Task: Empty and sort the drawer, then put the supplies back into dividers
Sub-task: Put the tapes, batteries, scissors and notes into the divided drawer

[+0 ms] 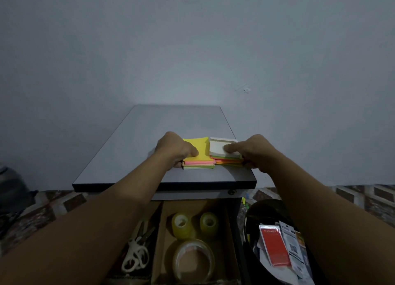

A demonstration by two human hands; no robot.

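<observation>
– Between the two grips, on the grey table top (149, 143): two stacks of sticky notes, side by side and touching. I read the left hand (174, 149) pinching the yellow-topped stack (203, 150), thumb flat on top, fingers curled round its outer edge.

– And the other side?

– The same in mirror. The right hand (254, 151) pinches the white-topped stack (215, 149), thumb on the white sheet, fingers tucked at the outer edge. Orange and green layers show under the thumb.

– What lies beyond the knuckles?

– Bare laminate running to a plain blue-grey wall (192, 49); a small scuff shows on the wall up and to the right of the right hand. Light is dim.

– Nearer than the grips?

– Under the wrists, the table's dark front edge, then the open drawer (240, 231) with cardboard dividers (160, 231). White-handled scissors (136, 250) lie in the compartment under the left forearm. Two small tape rolls (181, 223) and one large tape roll (193, 257) sit in the middle compartment.

– Outboard of the right arm?

– A black bin (267, 207) holding a red packet (275, 248) and other packaging. Patterned floor tiles (53, 203) on both sides. I cannot identify the dark shape at the far left.
</observation>
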